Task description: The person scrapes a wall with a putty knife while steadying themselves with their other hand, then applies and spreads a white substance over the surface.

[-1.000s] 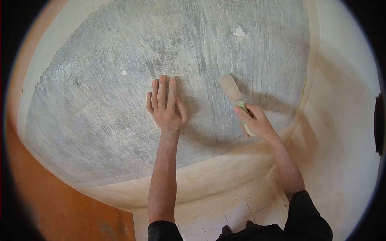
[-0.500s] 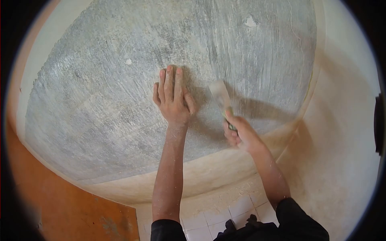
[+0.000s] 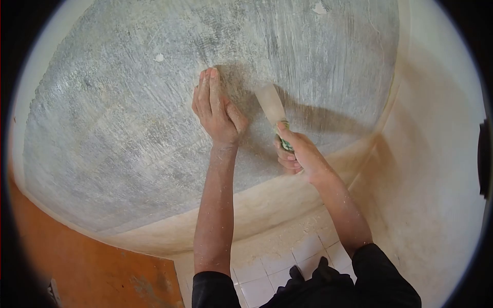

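My right hand (image 3: 298,151) is wrapped round the green patterned handle of a putty knife (image 3: 270,103). The thumb lies along the handle, and the wide flat blade points up and slightly left at the wall. A scraped grey patch of wall (image 3: 123,128) with pale streaks spreads in front of me. Against that patch rests my left hand (image 3: 218,113), to the left of the blade, holding nothing. Its fingers point up, close together and a little bent, with the thumb slightly apart. Pale dust speckles both forearms.
Cream wall (image 3: 431,169) borders the grey patch at the right and below. An orange surface (image 3: 102,262) fills the lower left. White floor tiles (image 3: 257,290) with pale debris lie below, near my dark shoes (image 3: 296,274). A dark object (image 3: 484,159) shows at the right edge.
The putty knife and my right hand have moved up and slightly left in view. My left hand's fingers have drawn closer together and bent. The whole view has shifted a little.
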Available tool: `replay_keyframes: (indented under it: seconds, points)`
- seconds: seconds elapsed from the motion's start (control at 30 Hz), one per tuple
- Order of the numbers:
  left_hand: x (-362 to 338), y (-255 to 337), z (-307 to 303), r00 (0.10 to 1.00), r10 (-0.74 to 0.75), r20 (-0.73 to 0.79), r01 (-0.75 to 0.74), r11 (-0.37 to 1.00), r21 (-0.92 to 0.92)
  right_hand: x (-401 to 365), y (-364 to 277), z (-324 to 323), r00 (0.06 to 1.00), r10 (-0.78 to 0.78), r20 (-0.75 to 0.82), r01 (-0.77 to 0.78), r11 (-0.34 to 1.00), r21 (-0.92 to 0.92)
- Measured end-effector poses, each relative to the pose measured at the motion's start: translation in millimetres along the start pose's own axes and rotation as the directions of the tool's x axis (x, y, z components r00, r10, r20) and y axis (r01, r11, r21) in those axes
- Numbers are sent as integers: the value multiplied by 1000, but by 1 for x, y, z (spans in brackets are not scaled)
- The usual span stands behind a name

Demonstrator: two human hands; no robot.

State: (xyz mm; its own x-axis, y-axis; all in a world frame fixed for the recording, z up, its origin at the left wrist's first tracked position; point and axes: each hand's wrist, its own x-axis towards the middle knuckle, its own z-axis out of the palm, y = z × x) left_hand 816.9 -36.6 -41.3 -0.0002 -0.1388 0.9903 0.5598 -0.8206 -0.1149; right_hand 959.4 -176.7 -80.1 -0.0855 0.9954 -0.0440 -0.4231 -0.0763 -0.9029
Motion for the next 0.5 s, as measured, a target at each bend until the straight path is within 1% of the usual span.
replay_keyframes:
  seconds: [0.03, 0.1, 0.13, 0.2, 0.23, 0.3, 0.33, 0.4, 0.43, 0.5]
  points:
    - [-1, 0, -1, 1000, -3, 2, 3, 1000, -6, -1, 2, 1, 1000, 0, -6, 0, 1000, 1]
    - [0, 1, 0, 999, -25, -29, 23, 998, -57, 0, 0, 5, 997, -3, 82, -5, 996, 93]
    - [2, 2, 0, 999, -23, -33, 21, 998, -61, 3, -6, 10, 997, -8, 80, 1, 996, 90]
    - [2, 4, -3, 997, -57, -55, 53, 996, -77, 9, -21, 22, 993, -87, 82, 79, 992, 99]
    - [1, 4, -3, 997, -58, -54, 53, 996, -78, 7, -21, 22, 993, -87, 81, 79, 992, 100]
    - [1, 5, -2, 993, -85, -86, 77, 993, -92, 4, -20, 21, 998, -59, 13, 58, 995, 75]
    - [-1, 4, -2, 993, -85, -88, 76, 992, -96, 3, -18, 20, 998, -62, 11, 61, 995, 74]
    - [-2, 2, -4, 995, -79, -59, 72, 990, -119, 3, -17, 21, 998, -27, 60, 20, 993, 118]
    - [-1, 1, -4, 995, -76, -60, 69, 990, -119, 5, -22, 26, 998, -30, 60, 23, 993, 120]
    - [-2, 2, -3, 994, -85, -76, 75, 990, -122, 7, -36, 38, 995, -82, 48, 77, 993, 90]
